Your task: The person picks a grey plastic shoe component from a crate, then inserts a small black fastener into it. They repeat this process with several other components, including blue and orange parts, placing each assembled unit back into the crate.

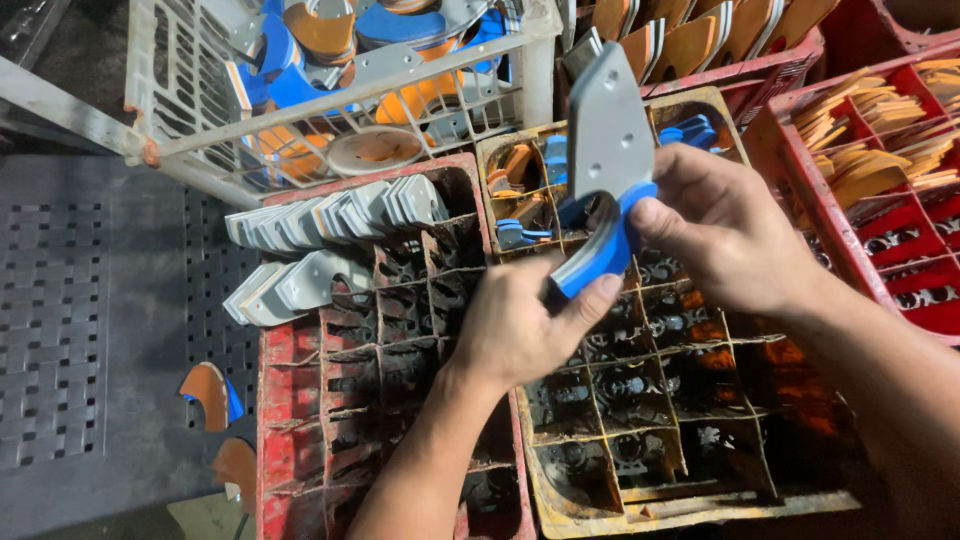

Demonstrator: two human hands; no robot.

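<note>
Head cam: both hands, left [515, 330] & right [725, 235], grip grey plate w/ blue rim [605, 160] over yellow crate [560, 500]; thumb-only hold, could slip.

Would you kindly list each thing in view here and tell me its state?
Grey plate with blue curved piece: held above the crates by both hands.
Left hand: closed on the blue piece.
Right hand: closed on the plate.
Red divided crate: grey plates fill its top cells.
White basket: loaded with parts.
</note>
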